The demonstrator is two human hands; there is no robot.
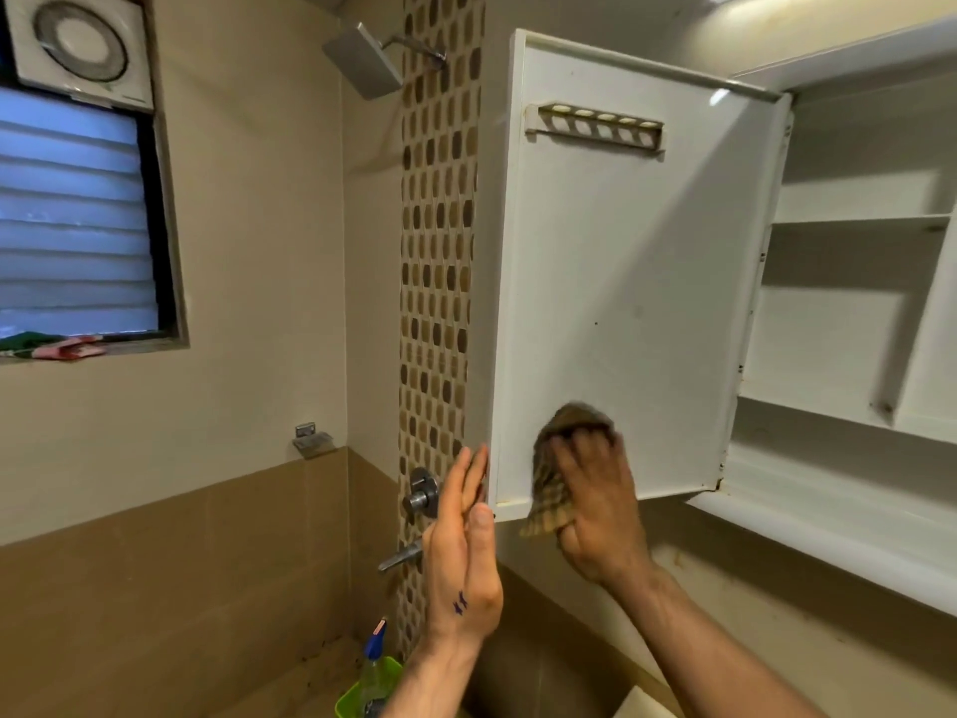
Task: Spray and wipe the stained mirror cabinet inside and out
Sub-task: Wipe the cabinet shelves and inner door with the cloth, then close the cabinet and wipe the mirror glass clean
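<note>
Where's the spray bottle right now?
In the head view the spray bottle stands at the bottom edge in a green tub, just left of the left forearm and below the wall tap.

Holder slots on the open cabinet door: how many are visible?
5, side by side in one row along the holder near the top of the door; none seems hidden.

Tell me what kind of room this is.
A bathroom, most likely: a square metal shower head juts from the wall, chrome taps sit below, and a brown checked cloth lies against an open white wall cabinet.
</note>
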